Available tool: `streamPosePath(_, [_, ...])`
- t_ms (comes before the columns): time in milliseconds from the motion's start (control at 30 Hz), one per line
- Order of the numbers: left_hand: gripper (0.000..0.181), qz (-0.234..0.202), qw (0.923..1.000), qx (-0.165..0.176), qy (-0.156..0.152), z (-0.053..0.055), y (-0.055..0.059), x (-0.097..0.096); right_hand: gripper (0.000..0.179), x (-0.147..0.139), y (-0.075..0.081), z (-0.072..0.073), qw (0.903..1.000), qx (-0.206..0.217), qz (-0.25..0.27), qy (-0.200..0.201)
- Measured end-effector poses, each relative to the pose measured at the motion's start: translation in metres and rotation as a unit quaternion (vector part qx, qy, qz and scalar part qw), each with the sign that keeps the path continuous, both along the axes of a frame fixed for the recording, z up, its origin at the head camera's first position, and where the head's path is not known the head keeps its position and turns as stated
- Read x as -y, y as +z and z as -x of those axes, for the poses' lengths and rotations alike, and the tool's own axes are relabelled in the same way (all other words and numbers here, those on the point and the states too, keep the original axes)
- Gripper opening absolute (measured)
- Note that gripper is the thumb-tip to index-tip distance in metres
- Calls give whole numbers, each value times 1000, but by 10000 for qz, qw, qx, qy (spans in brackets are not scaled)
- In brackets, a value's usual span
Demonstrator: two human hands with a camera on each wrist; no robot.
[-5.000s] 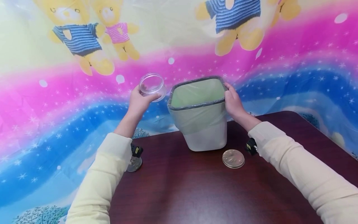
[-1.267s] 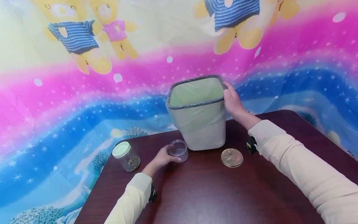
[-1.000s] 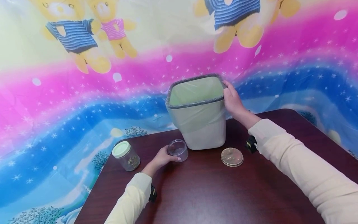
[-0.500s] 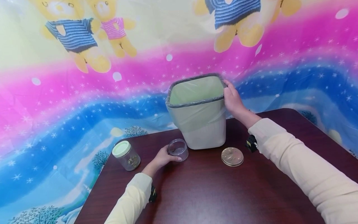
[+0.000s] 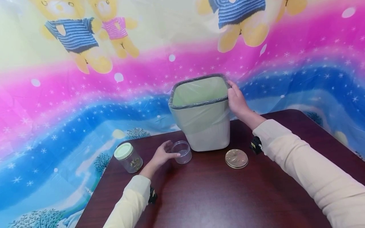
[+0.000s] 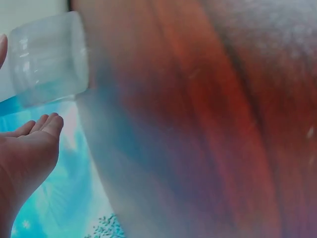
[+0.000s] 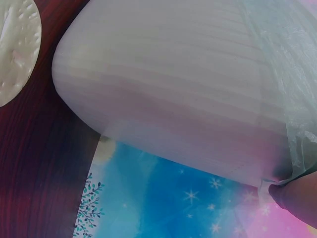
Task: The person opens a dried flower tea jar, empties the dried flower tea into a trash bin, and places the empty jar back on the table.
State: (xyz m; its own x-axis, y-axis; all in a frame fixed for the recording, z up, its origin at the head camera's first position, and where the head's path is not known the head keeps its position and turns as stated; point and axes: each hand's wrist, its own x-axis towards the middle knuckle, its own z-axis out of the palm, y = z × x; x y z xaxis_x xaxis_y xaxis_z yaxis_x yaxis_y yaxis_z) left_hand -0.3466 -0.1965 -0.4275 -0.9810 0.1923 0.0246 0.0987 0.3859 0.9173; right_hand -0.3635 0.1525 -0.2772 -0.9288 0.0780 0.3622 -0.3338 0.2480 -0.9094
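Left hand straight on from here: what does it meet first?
Most likely the open clear jar, just ahead of the left hand; any gap between them is hard to judge.

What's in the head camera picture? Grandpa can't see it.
A right hand holds a lined bin on a table; a left hand is beside a clear cup. Nearby are a green-lidded jar and gold disc.

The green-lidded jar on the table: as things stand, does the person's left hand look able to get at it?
Probably yes. The left hand looks open beside the clear container, seemingly gripping nothing, and in the head view nothing visible stands between that hand and the green-lidded jar.
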Motion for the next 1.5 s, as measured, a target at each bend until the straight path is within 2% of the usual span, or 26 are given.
streamPosePath(233, [86,-381,9987,-319,125,-2,26,12,58,1,1,1,10000,-8,4,9])
streamPosePath(367, [83,-691,9966,-405,191,-15,59,15,58,1,2,2,10000,-5,10,49])
streamPosePath(467, [81,-905,9935,-627,304,-21,74,22,58,1,3,2,10000,9,17,46])
streamPosePath(600, [79,-1068,9876,-1043,483,-18,78,40,58,1,3,2,10000,8,3,55])
streamPosePath(933, [78,-1323,9733,-1705,785,-35,112,74,58,-1,0,3,10000,30,33,37])
streamPosePath(1033, [77,-1279,9687,-1857,1038,-39,116,84,59,-1,-1,2,10000,13,10,14])
streamPosePath(1167, [75,-1214,9627,-1935,1451,-44,117,99,58,-1,-1,1,10000,34,13,33])
streamPosePath(1333, [77,-1060,9583,-1882,1872,-48,113,115,58,0,-1,1,10000,46,-4,34])
streamPosePath(1500, [85,-761,9560,-1658,2296,-49,104,128,58,0,0,1,10000,21,5,13])
